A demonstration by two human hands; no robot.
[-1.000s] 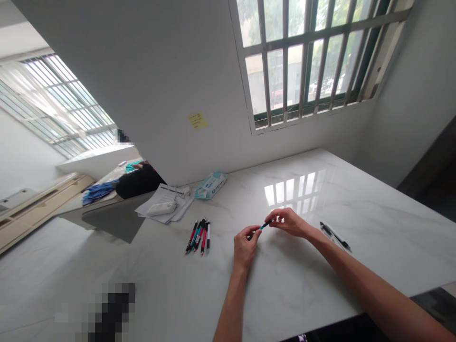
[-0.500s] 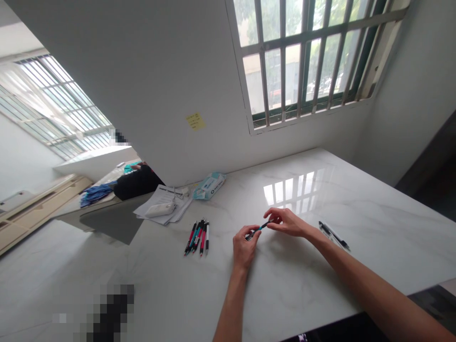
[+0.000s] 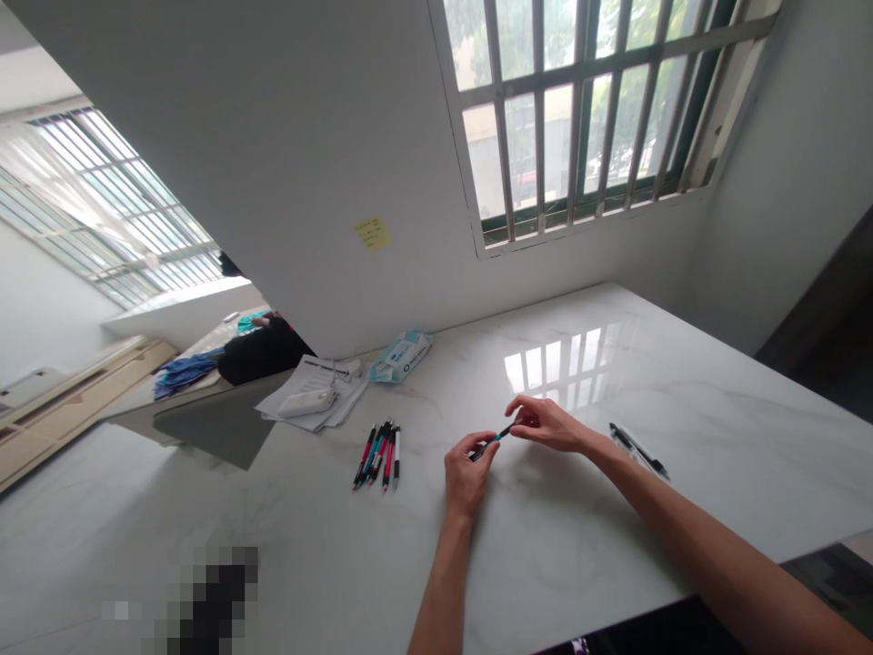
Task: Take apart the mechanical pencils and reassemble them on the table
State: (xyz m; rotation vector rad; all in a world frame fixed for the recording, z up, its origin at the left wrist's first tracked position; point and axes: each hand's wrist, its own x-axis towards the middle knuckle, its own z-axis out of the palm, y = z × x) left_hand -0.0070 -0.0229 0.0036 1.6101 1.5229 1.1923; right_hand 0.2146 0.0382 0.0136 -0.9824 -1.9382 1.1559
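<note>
Little changed vs 1 s ago: left hand (image 3: 466, 471) & right hand (image 3: 546, 424) still pinch the teal pen (image 3: 496, 439) just above the surface (image 3: 587, 528), ends maybe slightly closer. Pen bundle (image 3: 379, 452) unmoved.

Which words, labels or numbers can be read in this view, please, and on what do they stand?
No text is legible.
Yellow sticky note on the wall: handwriting, too small.
Wipes pack on the table: label blurred.
Papers beside it: print too small.
Held pen: no marking can be made out.
</note>
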